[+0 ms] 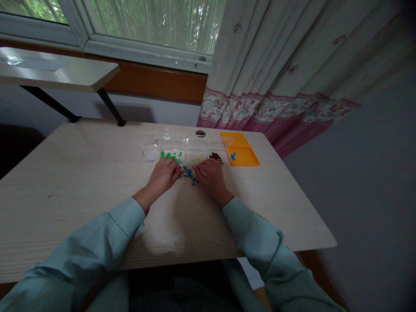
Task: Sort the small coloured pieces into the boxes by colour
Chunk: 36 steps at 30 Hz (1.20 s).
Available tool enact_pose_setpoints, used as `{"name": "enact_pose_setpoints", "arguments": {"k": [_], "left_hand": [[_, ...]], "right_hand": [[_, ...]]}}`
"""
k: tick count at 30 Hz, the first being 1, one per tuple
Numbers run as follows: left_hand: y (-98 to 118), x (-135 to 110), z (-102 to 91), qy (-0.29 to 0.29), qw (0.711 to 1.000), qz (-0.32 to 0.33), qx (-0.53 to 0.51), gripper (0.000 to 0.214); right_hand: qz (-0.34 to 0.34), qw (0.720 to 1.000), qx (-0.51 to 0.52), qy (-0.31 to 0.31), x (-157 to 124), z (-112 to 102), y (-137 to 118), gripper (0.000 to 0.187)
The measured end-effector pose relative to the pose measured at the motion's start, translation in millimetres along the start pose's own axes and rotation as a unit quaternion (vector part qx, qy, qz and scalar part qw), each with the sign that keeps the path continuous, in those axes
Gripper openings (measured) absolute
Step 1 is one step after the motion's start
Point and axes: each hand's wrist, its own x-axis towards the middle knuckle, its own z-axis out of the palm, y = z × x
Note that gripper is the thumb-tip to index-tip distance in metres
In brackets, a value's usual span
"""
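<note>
On the table lies a loose pile of small blue and yellow pieces (187, 172), with my hands on either side of it. My left hand (164, 175) is at the pile's left edge, thumb and fingertips drawn together in a pinch. From the right, my right hand (211, 177) reaches in, its fingers also pinched; what either hand holds is too small to make out. Just beyond is a clear compartment box (152, 155). Green pieces (171, 156), pale yellow pieces (198, 159) and dark brown pieces (215, 157) sit in separate front compartments, partly hidden by my hands.
An orange tray (244, 157) right of the box holds a few blue pieces (233, 156). A round cable hole (200, 134) lies near the back edge of the table (97, 182). A raised white shelf (78, 73) on black legs stands at back left; a curtain (260, 86) hangs behind.
</note>
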Motion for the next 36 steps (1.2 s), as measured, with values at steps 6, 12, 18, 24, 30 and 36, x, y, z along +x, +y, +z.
{"name": "enact_pose_setpoints", "arguments": {"k": [6, 12, 18, 24, 30, 36], "left_hand": [[-5, 1, 1.6, 0.051, 0.996, -0.016, -0.066, 0.022], [-8, 1, 1.0, 0.08, 0.989, -0.04, -0.119, 0.025], [-10, 3, 1.6, 0.07, 0.987, -0.034, -0.141, 0.03], [-6, 4, -4.2, 0.074, 0.986, -0.033, -0.145, 0.033], [-5, 3, -4.9, 0.071, 0.985, -0.028, -0.152, 0.036], [-4, 4, -4.2, 0.064, 0.985, -0.029, -0.155, 0.04]], "right_hand": [[-0.002, 1.0, 0.006, -0.008, 0, 0, 1, 0.02], [-0.019, 0.998, 0.028, -0.044, 1, -1, -3, 0.021], [-0.05, 0.996, 0.047, -0.055, 2, 2, -4, 0.02], [-0.041, 0.998, 0.043, -0.026, 4, 8, -17, 0.02], [-0.02, 0.999, 0.021, -0.019, 4, 15, -34, 0.019], [-0.025, 0.999, 0.019, -0.013, 3, 16, -33, 0.015]]}}
